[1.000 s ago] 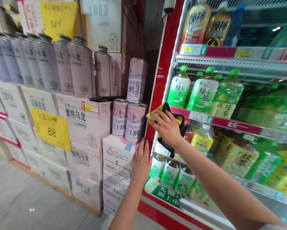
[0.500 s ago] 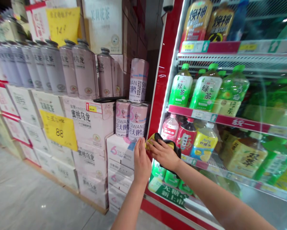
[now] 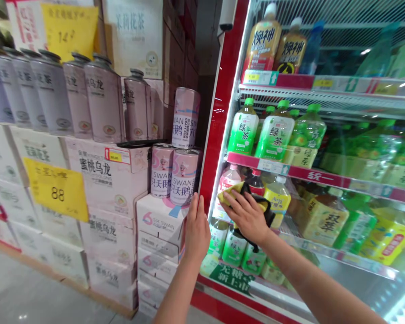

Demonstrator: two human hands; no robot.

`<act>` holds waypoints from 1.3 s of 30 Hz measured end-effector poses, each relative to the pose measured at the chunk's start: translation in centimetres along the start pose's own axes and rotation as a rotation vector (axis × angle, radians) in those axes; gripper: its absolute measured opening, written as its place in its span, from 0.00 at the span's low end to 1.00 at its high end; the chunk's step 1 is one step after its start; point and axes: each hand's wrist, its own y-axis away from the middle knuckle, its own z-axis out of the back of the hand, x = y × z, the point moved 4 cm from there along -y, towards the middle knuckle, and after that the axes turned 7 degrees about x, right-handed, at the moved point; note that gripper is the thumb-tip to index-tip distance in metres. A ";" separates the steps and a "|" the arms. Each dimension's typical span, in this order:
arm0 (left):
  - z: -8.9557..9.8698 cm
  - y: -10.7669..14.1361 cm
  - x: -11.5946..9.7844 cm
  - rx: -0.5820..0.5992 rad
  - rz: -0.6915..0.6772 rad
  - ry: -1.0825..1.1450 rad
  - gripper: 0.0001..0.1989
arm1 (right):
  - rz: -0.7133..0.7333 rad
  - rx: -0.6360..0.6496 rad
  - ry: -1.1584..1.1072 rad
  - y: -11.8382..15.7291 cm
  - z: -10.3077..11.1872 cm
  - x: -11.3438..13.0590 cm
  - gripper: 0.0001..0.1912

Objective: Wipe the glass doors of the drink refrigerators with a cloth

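My right hand [image 3: 247, 217] holds a yellow and black cloth [image 3: 268, 213] flat against the glass door of a drinks fridge, its fingers spread over the cloth. Behind the glass there, a pink-labelled bottle [image 3: 226, 183] and a yellow-labelled bottle [image 3: 277, 198] are partly covered. My left hand [image 3: 197, 231] is held upright beside the red fridge frame [image 3: 211, 148], fingers straight and nothing in them. Whether it touches the frame I cannot tell. Just left of its fingertips stand pink cans [image 3: 184, 176] on a white carton [image 3: 160, 221].
Left of the fridge, stacked cartons [image 3: 104, 180] carry a row of tall metal cans [image 3: 104, 101]. Yellow price signs [image 3: 56, 191] hang on them. Inside the fridge, green tea bottles [image 3: 244, 128] fill the middle shelf. The grey floor [image 3: 16, 288] shows at lower left.
My right hand and the cloth have moved right across the glass, away from my left hand. My left hand stays near the frame, slightly lower. The view has shifted to the right.
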 end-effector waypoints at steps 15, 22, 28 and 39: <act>-1.4 -0.6 -0.5 -0.010 -0.010 -0.048 0.35 | -0.244 -0.072 0.076 -0.7 0.7 -2.3 0.20; -1.6 -1.2 -1.3 0.012 -0.037 -0.098 0.38 | 0.050 0.051 0.020 0.2 -0.3 -0.7 0.17; -3.0 -1.4 -4.0 0.073 -0.112 -0.089 0.42 | -0.273 -0.055 0.065 0.0 3.7 -8.2 0.22; -5.1 -1.6 -6.7 0.129 -0.070 0.008 0.55 | -0.185 -0.004 0.044 6.2 3.0 -4.6 0.17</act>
